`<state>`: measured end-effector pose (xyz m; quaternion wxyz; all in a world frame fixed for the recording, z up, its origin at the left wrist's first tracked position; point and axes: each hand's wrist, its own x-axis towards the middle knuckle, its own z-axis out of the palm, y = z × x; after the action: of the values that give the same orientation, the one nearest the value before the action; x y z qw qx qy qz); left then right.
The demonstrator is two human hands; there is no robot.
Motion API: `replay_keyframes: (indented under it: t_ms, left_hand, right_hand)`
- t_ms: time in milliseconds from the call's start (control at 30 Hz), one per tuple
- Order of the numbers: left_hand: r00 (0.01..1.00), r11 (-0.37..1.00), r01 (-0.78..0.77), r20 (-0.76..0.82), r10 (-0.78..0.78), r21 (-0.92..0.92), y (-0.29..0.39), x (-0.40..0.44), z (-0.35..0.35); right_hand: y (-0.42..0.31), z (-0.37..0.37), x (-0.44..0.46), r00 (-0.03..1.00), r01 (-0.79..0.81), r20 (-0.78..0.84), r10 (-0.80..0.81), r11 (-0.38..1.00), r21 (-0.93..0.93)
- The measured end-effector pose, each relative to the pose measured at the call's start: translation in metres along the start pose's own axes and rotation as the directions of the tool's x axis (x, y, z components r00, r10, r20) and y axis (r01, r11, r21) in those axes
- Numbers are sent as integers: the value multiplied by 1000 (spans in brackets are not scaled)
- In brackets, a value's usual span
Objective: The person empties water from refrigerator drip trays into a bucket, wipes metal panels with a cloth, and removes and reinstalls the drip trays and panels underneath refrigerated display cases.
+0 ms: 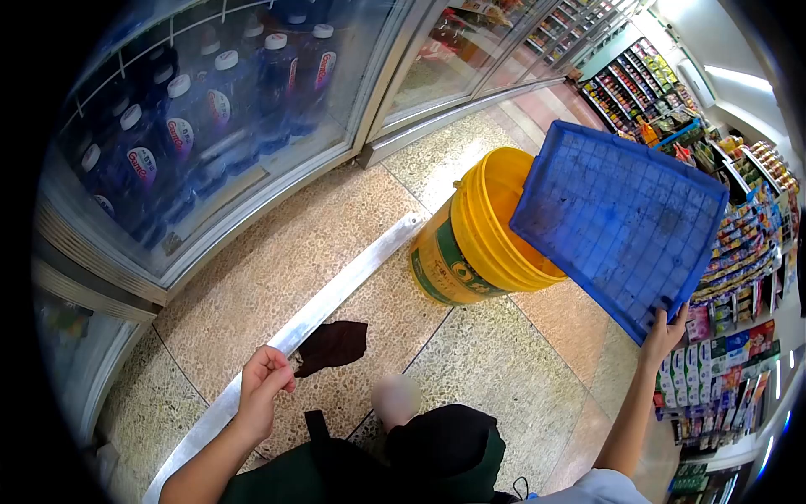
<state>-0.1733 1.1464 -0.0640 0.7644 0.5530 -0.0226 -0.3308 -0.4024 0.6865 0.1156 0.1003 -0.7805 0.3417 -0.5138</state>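
My right hand grips the lower right corner of a blue plastic tray with a scuffed, grid-marked surface. The tray is tilted and covers part of the mouth of a yellow bucket, which stands on the floor with a green label on its side. Whether tray and bucket touch, I cannot tell. Lower left, my left hand is closed, its fingers curled in a pinch. A dark maroon cloth extends from its fingertips and appears to hang from them.
A long flat metal strip runs diagonally past my left hand. Glass-door coolers with blue bottles line the left side. Stocked shelves stand on the right. The floor is speckled tile.
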Motion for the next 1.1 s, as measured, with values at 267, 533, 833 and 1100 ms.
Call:
replay_keyframes:
  t_ms: [267,533,833,1100]
  left_hand:
    - [1000,1000,23,2,-23,8,0,1,4]
    - [999,999,48,6,-48,-3,-3,3,2]
    - [999,999,48,12,-48,-11,-4,2,3]
    - [998,999,52,20,-52,17,-3,1,3]
  right_hand:
    - [-29,12,-27,870,493,128,-476,840,-226]
    - [-39,14,-43,884,467,135,-447,840,-277]
    - [-48,17,-45,769,637,158,-620,717,-282]
    - [-49,17,-45,819,573,149,-554,778,-258]
